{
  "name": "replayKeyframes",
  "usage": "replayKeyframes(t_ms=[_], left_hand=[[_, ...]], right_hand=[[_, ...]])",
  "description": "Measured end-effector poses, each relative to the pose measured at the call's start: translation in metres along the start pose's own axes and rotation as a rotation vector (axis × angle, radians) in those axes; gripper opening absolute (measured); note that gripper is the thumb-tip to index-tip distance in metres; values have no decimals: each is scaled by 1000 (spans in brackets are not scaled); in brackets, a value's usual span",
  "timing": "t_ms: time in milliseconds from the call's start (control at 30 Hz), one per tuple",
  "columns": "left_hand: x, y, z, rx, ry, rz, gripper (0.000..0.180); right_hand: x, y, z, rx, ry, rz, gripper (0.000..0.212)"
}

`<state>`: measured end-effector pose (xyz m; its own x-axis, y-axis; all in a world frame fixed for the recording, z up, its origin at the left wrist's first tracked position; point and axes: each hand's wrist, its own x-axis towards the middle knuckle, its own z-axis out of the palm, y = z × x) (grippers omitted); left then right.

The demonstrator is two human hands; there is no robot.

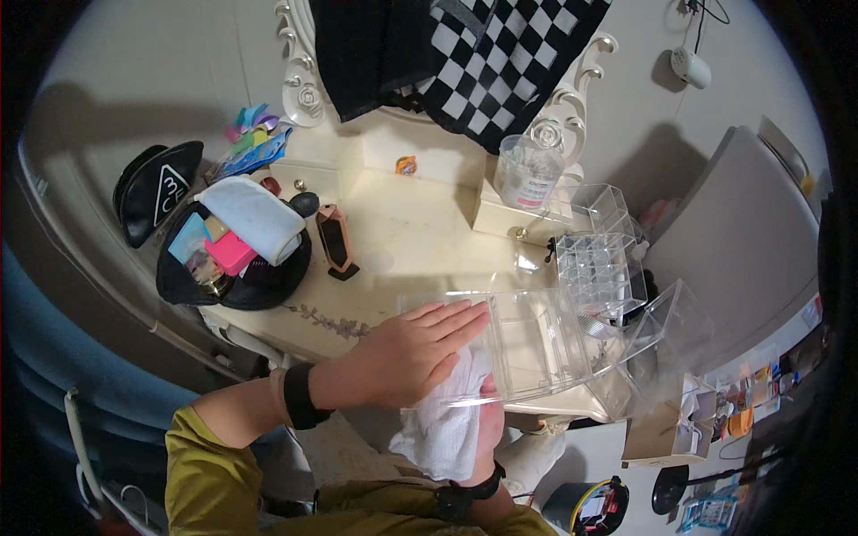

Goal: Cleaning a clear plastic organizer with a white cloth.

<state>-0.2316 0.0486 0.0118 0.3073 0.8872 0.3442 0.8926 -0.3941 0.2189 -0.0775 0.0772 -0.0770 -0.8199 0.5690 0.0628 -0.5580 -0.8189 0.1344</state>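
My left hand point(407, 353) lies flat on the near left part of a transparent plastic organizer point(536, 344), its fingers stretched out side by side toward the right. Under that end, a crumpled white cloth point(438, 438) hangs down over the table's front edge. My right hand point(488, 424) comes up from below and grips the cloth against the organizer; most of its fingers are hidden behind the cloth. The organizer is a tray with several compartments, tilted at the front of the cream dressing table point(402, 214).
At left sits an open black makeup bag point(174, 277) stuffed with pouches and cosmetics. A dark pink-edged bottle point(334, 239) stands nearby. To the right are a transparent tub point(527, 174), a gridded lipstick holder point(597, 272) and another transparent plastic piece point(675, 326). A checkered cloth point(500, 62) drapes over the mirror.
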Motion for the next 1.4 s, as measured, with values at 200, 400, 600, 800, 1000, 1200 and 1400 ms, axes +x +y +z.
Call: replayKeyframes(t_ms=[200,400,600,800,1000,1200,1400], left_hand=[[0,-2,5,-11,10,15,53],[-1,0,4,-16,20,7,52],[-2,2,3,44,19,29,52],[-2,-1,6,19,49,45,51],[-5,-3,6,20,55,39,52],[-3,-13,3,-26,6,67,51],[3,-20,4,-46,-37,32,43]], right_hand=[[-35,-1,10,16,-7,5,54],[-71,-12,6,-429,260,-151,57],[-68,-19,-1,-581,372,-138,56],[-60,-12,30,-261,49,-31,54],[-104,-33,5,-328,41,65,57],[-94,-22,-18,-1319,443,-60,33],[-16,15,-5,-2608,-54,-519,45]])
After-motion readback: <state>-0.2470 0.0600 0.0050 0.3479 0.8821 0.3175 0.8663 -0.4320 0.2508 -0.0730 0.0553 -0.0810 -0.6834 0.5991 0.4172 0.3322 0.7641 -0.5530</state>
